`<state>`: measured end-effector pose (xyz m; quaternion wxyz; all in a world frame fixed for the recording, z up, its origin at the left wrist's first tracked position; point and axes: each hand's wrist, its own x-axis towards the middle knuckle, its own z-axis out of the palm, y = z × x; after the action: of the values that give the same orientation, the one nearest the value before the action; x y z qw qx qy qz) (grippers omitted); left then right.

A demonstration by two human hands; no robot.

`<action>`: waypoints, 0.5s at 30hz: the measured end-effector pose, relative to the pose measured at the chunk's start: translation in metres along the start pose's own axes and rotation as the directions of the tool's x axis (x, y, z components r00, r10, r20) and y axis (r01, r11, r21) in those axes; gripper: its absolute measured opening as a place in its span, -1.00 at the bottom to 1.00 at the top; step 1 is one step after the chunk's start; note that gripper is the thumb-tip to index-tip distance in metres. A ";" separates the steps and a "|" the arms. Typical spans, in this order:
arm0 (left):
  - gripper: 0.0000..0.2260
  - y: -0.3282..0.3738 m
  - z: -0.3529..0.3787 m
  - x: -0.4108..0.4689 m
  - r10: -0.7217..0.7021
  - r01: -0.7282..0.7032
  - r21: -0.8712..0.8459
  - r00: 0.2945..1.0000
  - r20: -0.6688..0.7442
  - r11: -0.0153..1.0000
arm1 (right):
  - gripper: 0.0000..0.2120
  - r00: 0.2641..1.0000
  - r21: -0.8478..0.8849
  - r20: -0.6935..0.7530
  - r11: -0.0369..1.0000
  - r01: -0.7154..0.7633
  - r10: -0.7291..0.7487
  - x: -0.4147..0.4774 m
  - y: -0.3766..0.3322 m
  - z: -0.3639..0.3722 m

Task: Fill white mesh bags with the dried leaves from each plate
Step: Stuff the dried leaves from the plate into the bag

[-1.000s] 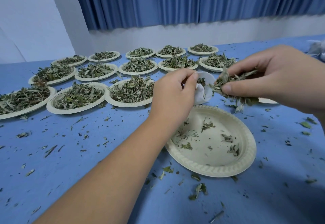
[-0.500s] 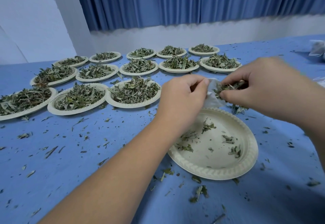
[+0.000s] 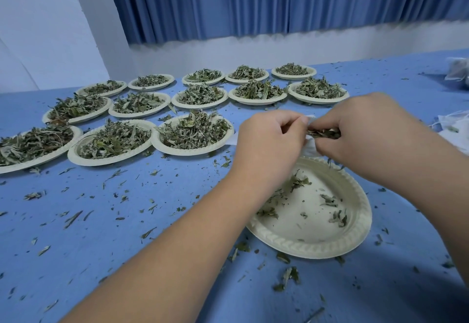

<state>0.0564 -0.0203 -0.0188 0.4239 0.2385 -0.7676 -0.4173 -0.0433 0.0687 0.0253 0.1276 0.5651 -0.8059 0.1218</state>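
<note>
My left hand [image 3: 269,142] pinches the rim of a small white mesh bag [image 3: 311,148], which hangs above a nearly empty cream paper plate [image 3: 355,236]. My right hand [image 3: 365,134] grips a clump of dried leaves [image 3: 324,132] right at the bag's mouth. Both hands touch the bag, and most of it is hidden between them. A few leaf scraps lie on the plate below.
Several paper plates heaped with dried leaves [image 3: 193,133] stand in rows across the blue table [image 3: 127,221], left and behind my hands. Loose leaf bits litter the cloth. White mesh bags [image 3: 454,132] lie at the right edge, with another bag [image 3: 458,70] farther back.
My right hand has brought the clump of leaves leftward into the bag's mouth. Both hands have closed together over the plate, and less of the bag shows.
</note>
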 end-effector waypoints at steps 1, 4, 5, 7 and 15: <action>-0.82 0.000 0.000 0.000 0.011 -0.011 0.000 1.000 -0.003 1.000 | -0.83 1.000 0.009 -0.009 1.000 0.006 -0.006 0.000 -0.001 0.000; -0.83 -0.001 0.000 0.001 -0.004 0.004 -0.024 1.000 -0.011 1.000 | -0.71 0.999 0.008 -0.041 1.000 -0.008 0.008 0.000 -0.003 0.001; -0.83 -0.001 0.000 0.001 -0.012 0.012 -0.035 1.000 -0.009 0.999 | -0.73 0.998 0.001 -0.061 1.000 -0.019 0.019 0.000 -0.003 0.001; -0.84 0.000 0.000 0.000 -0.013 0.013 -0.043 1.000 -0.003 0.999 | -0.79 0.995 -0.011 -0.097 0.999 -0.036 0.035 0.001 -0.003 0.003; -0.77 -0.001 -0.004 0.003 -0.043 0.040 -0.063 0.998 -0.039 0.997 | -0.87 0.984 0.319 -0.169 0.948 -0.002 0.059 -0.001 0.004 0.001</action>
<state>0.0587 -0.0246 -0.0167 0.4376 0.2494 -0.7406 -0.4447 -0.0471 0.0708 0.0238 0.1041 0.5526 -0.7700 0.3015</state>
